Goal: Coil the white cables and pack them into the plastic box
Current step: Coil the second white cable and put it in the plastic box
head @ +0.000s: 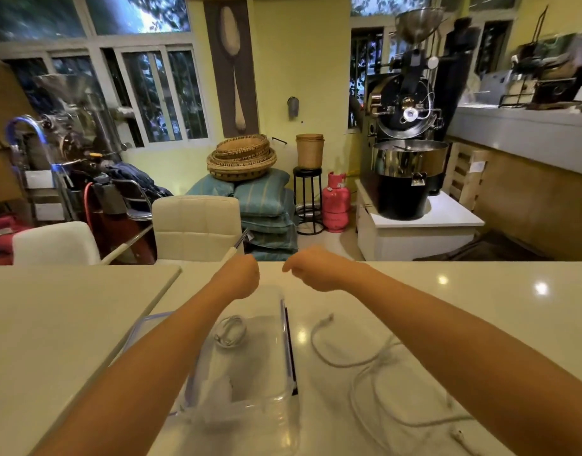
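Two hands (241, 273) (311, 269) fisted beyond plastic box (284, 327), loose white cable (365, 363) beneath right forearm

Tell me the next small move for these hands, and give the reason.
Probably bring the right hand back down to the loose white cable on the countertop and start looping it. One coiled cable already lies in the plastic box, this one still sprawls uncoiled beside it, and both hands, the left hand too, appear closed on nothing.

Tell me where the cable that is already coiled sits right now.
The coiled cable lies inside the clear plastic box, toward its far end, between the two forearms and left of the loose cable on the counter.
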